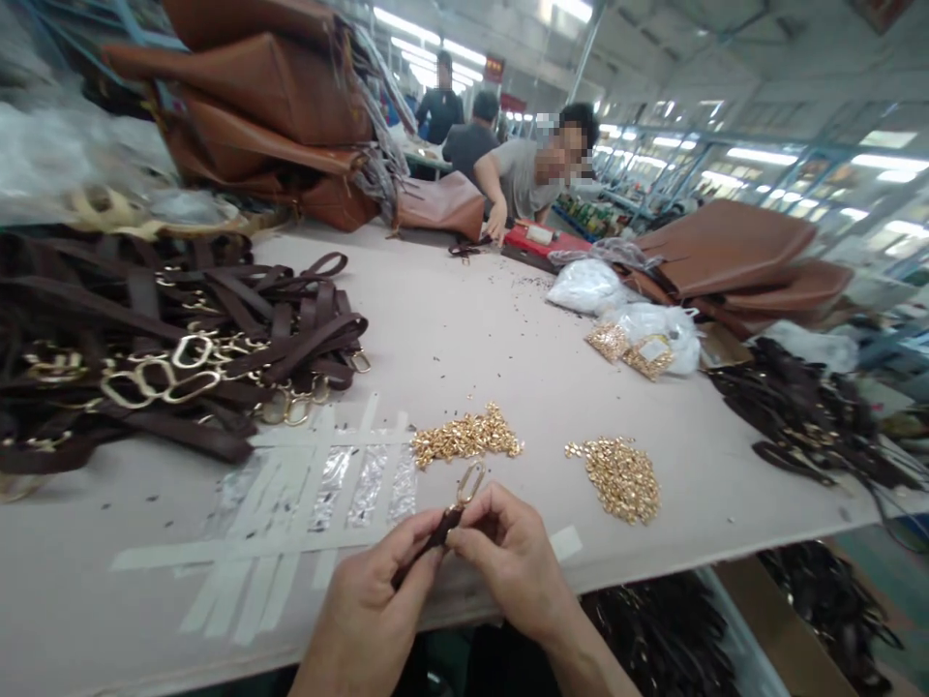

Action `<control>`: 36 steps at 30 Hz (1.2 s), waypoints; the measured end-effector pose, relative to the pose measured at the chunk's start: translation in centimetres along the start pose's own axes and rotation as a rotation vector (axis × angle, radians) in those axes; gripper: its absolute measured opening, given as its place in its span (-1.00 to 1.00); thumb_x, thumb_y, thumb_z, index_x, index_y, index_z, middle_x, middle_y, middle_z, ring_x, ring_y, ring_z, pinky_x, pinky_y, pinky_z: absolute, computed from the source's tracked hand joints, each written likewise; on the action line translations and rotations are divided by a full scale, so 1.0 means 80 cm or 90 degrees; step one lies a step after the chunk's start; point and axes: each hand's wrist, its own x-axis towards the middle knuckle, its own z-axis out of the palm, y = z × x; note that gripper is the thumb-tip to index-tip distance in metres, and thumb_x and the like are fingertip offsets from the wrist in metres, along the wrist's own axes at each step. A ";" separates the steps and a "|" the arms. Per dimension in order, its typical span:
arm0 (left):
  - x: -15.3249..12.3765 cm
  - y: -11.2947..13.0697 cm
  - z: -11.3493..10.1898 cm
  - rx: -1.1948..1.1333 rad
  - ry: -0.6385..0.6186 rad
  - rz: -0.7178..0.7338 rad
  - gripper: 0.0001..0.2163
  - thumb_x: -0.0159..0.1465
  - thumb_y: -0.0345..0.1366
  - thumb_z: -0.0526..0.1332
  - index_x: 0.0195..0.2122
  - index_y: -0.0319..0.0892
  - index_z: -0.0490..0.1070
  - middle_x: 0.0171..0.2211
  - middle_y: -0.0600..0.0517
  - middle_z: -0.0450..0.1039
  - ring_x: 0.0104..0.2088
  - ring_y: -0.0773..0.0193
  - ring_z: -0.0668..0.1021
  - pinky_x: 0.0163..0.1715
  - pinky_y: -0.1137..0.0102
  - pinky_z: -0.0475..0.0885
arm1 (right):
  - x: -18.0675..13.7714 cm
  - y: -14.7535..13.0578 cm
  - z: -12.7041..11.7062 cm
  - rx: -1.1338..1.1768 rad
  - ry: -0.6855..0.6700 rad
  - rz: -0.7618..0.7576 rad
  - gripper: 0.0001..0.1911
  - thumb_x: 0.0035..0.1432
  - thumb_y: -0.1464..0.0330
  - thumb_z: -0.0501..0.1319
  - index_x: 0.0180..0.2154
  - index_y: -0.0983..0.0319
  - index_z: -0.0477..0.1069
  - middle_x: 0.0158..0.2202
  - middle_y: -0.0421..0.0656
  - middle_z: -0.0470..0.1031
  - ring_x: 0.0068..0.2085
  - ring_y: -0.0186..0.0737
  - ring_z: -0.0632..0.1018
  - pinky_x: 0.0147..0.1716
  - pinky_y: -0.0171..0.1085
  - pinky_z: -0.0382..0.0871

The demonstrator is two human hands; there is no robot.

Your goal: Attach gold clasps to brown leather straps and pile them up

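Note:
Near the table's front edge, my left hand [384,590] grips a dark brown leather strap [444,528] between thumb and fingers. A gold oval ring [471,482] hangs at the strap's far end. My right hand [508,552] is closed at the strap just below the ring, thumb and index finger pinched together; whatever small piece may be in that pinch is hidden. Just beyond the hands lies a heap of small gold metal pieces [468,436]. A second, rounder heap of small gold pieces [622,481] sits to the right.
Dark straps with gold rings [174,339] pile up on the left. Pale tape strips [254,542] cross the tabletop. Brown leather bags [276,106] stack at back left, others [726,252] at right. Plastic bags of gold pieces [648,356] lie back right. A co-worker [526,174] leans over the far end.

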 end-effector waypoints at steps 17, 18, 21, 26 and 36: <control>0.017 0.004 0.013 -0.214 -0.077 -0.222 -0.47 0.13 -0.07 0.36 0.10 -0.17 0.44 -0.30 -0.05 0.63 -0.43 0.26 0.58 -0.46 0.47 0.46 | 0.034 0.021 -0.167 -0.772 0.146 -0.275 -0.81 0.27 0.48 0.10 -0.14 0.25 0.45 -0.21 -0.05 0.57 -0.16 -0.10 0.54 -0.10 -0.14 0.40; 0.016 0.008 0.013 -0.232 -0.073 -0.238 -0.45 0.11 -0.08 0.38 0.11 -0.18 0.45 -0.33 -0.03 0.62 -0.43 0.25 0.58 -0.41 0.44 0.48 | 0.040 0.024 -0.178 -0.791 0.133 -0.275 -0.80 0.26 0.50 0.09 -0.14 0.26 0.46 -0.21 -0.03 0.57 -0.15 -0.07 0.54 -0.09 -0.11 0.39; 0.011 0.014 0.014 -0.271 -0.063 -0.271 -0.40 0.09 -0.09 0.39 0.16 -0.17 0.42 -0.43 0.03 0.57 -0.48 0.26 0.55 -0.40 0.40 0.48 | 0.054 0.029 -0.193 -0.867 0.094 -0.274 -0.78 0.26 0.53 0.09 -0.16 0.25 0.47 -0.23 -0.04 0.58 -0.17 -0.06 0.53 -0.09 -0.11 0.38; 0.010 -0.001 0.013 -0.208 -0.068 -0.280 -0.39 0.16 -0.04 0.34 0.22 -0.09 0.35 -0.49 0.10 0.48 -0.56 0.34 0.40 -0.55 0.47 0.29 | 0.063 0.029 -0.189 -0.960 0.064 -0.265 -0.79 0.26 0.54 0.09 -0.22 0.25 0.48 -0.31 -0.06 0.57 -0.24 -0.06 0.52 -0.17 -0.13 0.38; 0.012 0.011 0.003 -0.225 -0.121 -0.171 -0.64 0.24 -0.26 0.22 0.07 -0.02 0.50 -0.19 0.06 0.56 -0.11 0.20 0.49 -0.03 0.34 0.31 | 0.070 0.039 -0.196 -0.982 0.079 -0.285 -0.74 0.24 0.53 0.02 -0.14 0.34 0.44 -0.33 0.06 0.55 -0.26 0.06 0.55 -0.19 -0.04 0.39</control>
